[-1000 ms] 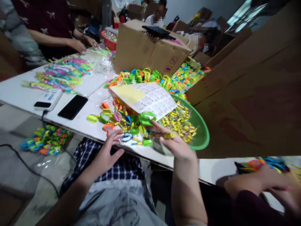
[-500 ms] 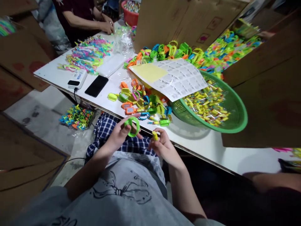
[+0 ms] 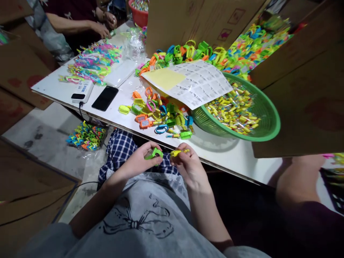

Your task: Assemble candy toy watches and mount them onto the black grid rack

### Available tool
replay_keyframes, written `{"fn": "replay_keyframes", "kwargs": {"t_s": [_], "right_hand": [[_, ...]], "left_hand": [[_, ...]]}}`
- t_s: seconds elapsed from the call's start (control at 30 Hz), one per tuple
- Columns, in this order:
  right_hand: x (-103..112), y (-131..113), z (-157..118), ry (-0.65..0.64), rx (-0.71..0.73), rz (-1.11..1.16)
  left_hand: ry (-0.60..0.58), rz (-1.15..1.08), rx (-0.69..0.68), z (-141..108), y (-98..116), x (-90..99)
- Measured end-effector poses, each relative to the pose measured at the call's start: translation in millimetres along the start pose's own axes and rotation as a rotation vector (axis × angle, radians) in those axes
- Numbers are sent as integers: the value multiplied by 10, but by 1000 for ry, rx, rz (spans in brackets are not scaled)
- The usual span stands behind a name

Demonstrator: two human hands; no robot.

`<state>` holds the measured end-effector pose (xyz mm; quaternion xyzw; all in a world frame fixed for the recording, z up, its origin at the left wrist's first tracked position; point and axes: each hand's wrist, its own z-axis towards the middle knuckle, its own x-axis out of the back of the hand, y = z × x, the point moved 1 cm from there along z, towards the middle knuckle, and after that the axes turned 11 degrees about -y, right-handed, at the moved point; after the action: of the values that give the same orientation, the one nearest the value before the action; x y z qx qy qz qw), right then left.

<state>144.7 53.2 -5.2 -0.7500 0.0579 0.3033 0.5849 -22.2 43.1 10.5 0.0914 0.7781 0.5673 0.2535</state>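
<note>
Low in front of the table edge, my left hand is closed round a bright green plastic band. My right hand pinches a small yellow piece between its fingertips, a short gap to the right of the green band. Just beyond the hands, a loose pile of colourful bands lies on the white table. To the right, a green basket holds many yellow pieces in clear wrappers. A printed sticker sheet rests partly over the basket's rim.
A black phone and a white device with a cable lie left. Cardboard boxes stand behind and at both sides. Another person's hands are at the far left; a person's arm is at right. A bagged bundle sits below.
The green band has turned in my left hand, and the yellow piece now points sideways. The hands are closer together. The camera view has shifted, and the arm at right reaches further in.
</note>
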Motion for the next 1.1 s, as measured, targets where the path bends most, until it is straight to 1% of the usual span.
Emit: {"fn": "replay_keyframes", "kwargs": {"t_s": [0.1,0.2,0.3,0.43,0.7,0.87,1.1], "right_hand": [[-58,19,0,10,37,-11],[-76,45,-7,8,108,-79],[-64,65,-8,-60,166,-125],[-36,53,-5,-158,203,-141],[-37,-26,-32,-246,196,-200],[-26,-36,-46,-247,292,-264],[2,-88,-59,-235,277,-362]], "left_hand": [[-28,34,44,-10,18,-35],[7,74,14,-8,42,-56],[13,59,27,4,60,-72],[14,50,50,13,73,-82],[-12,96,26,-18,90,-80],[-14,152,40,-40,103,-103],[-23,118,39,-33,114,-118]]}}
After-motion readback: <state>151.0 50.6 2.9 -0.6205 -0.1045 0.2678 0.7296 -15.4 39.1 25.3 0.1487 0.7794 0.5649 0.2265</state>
